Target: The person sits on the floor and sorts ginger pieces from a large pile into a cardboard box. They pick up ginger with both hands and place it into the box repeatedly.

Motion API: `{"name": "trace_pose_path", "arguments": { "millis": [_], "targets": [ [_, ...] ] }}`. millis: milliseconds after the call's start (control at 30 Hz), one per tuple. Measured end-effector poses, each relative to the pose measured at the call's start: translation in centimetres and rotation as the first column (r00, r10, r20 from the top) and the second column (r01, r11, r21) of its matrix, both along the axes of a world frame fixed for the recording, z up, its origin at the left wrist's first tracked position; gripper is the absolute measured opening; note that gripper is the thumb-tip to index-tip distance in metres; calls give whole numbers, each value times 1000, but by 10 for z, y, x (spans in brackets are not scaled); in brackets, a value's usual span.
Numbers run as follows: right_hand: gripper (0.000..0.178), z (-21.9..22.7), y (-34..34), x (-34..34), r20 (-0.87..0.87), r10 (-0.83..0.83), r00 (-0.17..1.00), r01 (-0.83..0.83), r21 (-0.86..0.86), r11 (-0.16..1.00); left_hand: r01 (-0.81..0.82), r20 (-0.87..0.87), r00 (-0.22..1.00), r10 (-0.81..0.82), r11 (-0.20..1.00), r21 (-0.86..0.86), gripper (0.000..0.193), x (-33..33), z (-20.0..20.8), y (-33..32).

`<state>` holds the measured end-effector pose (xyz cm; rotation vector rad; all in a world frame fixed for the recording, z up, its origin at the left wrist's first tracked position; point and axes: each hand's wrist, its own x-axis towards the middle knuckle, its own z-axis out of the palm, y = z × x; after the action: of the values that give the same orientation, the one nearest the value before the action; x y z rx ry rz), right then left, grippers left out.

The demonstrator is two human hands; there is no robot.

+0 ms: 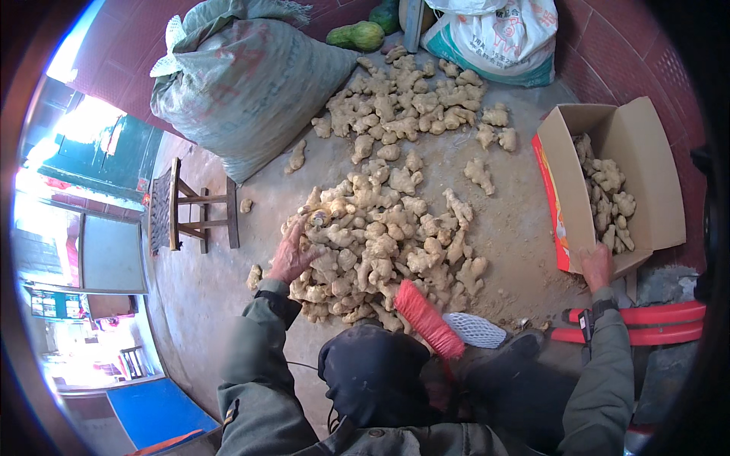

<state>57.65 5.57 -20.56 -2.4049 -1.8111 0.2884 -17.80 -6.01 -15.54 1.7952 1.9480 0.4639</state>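
A large heap of ginger roots (pixel 380 235) lies on the floor in front of me. My left hand (pixel 290 254) rests at the heap's left side, thumb and fingers apart, touching the roots without gripping one that I can make out. Beside its fingertips a root with a cut, yellowish face (pixel 319 218) shows. Far to the right, my right hand (pixel 597 266) grasps the near edge of an opened cardboard box (pixel 652 178); its fingertips go over the rim and are partly hidden. More ginger (pixel 608 190) fills part of that box.
Behind the heap lies a second ginger spread (pixel 403 99). A bulging woven sack (pixel 251 91), a green gourd (pixel 356 36) and a white sack (pixel 502 42) stand farther back. A wooden stool (pixel 201 205) is at left. A red brush (pixel 427 318) and white foam netting (pixel 475 330) lie near me.
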Motion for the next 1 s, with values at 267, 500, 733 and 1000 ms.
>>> {"name": "trace_pose_path", "arguments": {
  "millis": [267, 500, 733, 1000],
  "targets": [
    [38, 7, -1, -7, 20, -9, 1000, 9, -7, 1000, -35, -144, 990, 8, 981, -190, 108, 16, 16, -16],
    [38, 26, -3, -17, -17, -23, 1000, 22, -53, 998, -13, -322, 944, -67, 971, -238, 107, 20, 19, -4],
    [36, 24, -1, -18, 1, -51, 999, 51, -61, 997, 69, -313, 943, -114, 986, -150, 100, 26, 21, -10],
    [38, 23, -3, -17, -22, -29, 999, 29, -18, 999, 35, -125, 991, -54, 987, -154, 99, 35, 24, -18]
  ]
}}
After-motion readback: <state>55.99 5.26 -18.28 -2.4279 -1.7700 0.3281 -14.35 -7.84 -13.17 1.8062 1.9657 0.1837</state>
